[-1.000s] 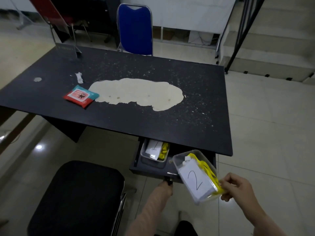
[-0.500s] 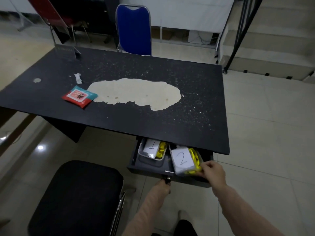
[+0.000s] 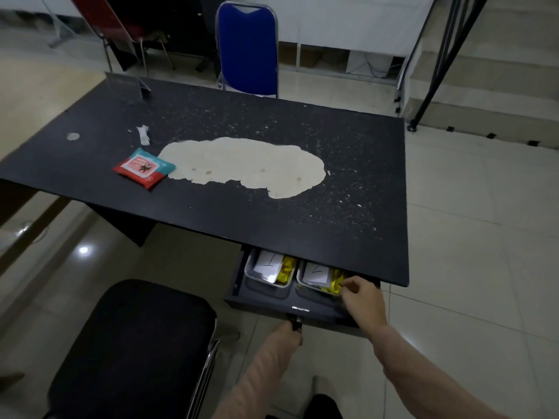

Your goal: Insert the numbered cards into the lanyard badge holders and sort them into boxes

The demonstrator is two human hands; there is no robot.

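Drawer stowage, left to right. The left hand (image 3: 287,329) is at the front edge of the drawer (image 3: 272,297), fingers curled round the drawer pull (image 3: 295,322), though the wrist hides most of them. The drawer stands part-way out beneath the near edge of the desk (image 3: 302,225).

**Step in hand.** This appears to be the seating of box 2 (image 3: 302,282) beside box 1 (image 3: 263,281). To do it well, the left hand should hold the drawer steady while the right sets the box flat on the drawer floor and square to its neighbour. Any loose loop of lanyard should be tucked below the rim before release, or it may snag under the desk edge when the drawer closes.

**The task's things.**
- Box 1 lies in the drawer's left half. It is a shallow clear tray holding a white card marked "1" (image 3: 267,261) with a yellow lanyard beside it.
- Box 2 lies in the right half, just beside box 1. It is the same kind of tray, and its card (image 3: 316,272) shows a mark partly cut off by the desk edge.
- The yellow lanyard (image 3: 334,284) is bunched at the near right corner of box 2.

The right hand (image 3: 361,300) reaches in over the drawer's right front corner. Its thumb and fingertips (image 3: 344,288) are curled and pinch that lanyard. Whether they also hold the rim cannot be told.
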